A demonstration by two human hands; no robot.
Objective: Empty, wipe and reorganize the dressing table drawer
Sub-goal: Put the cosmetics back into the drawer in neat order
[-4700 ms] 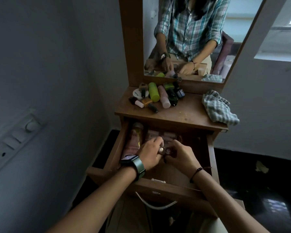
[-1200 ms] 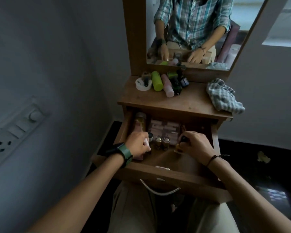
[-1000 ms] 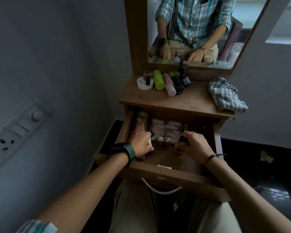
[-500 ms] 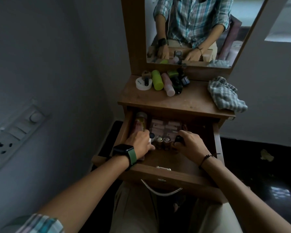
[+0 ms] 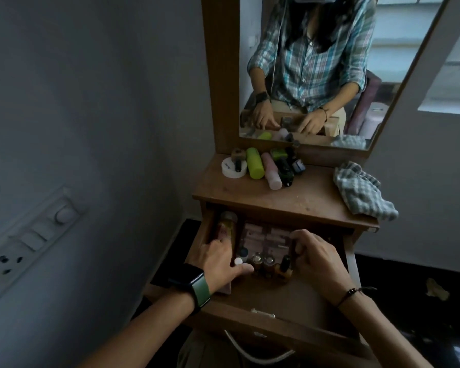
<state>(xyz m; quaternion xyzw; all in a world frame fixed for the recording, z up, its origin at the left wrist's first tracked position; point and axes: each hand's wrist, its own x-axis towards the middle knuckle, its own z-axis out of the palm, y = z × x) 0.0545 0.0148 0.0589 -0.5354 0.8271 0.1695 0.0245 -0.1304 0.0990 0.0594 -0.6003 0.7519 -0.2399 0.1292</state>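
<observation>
Head view looks down on an open drawer [image 5: 274,312] pulled out under the wooden bench [image 5: 276,200]. Both hands are inside it. The left hand [image 5: 218,264], with a green-strapped watch [image 5: 194,285] on its wrist, lies at the drawer's left side, fingers stretched forward and relaxed, thumb reaching right toward a row of small bottles [image 5: 263,264]; it grasps nothing that shows. The right hand [image 5: 316,261] sits just right of that row with its fingers curled downward, but whether they clasp anything cannot be told. Behind the bottles lie pink packets [image 5: 266,237], and a tall tube [image 5: 227,229] rests along the left wall. On the bench top, near the mirror [image 5: 316,75], a white round tin [image 5: 230,170], a green bottle [image 5: 255,167], a pink bottle [image 5: 272,175] and some dark bottles [image 5: 287,171] are grouped together. A checked cloth [image 5: 361,192] lies crumpled at the right edge, well apart from them.
</observation>
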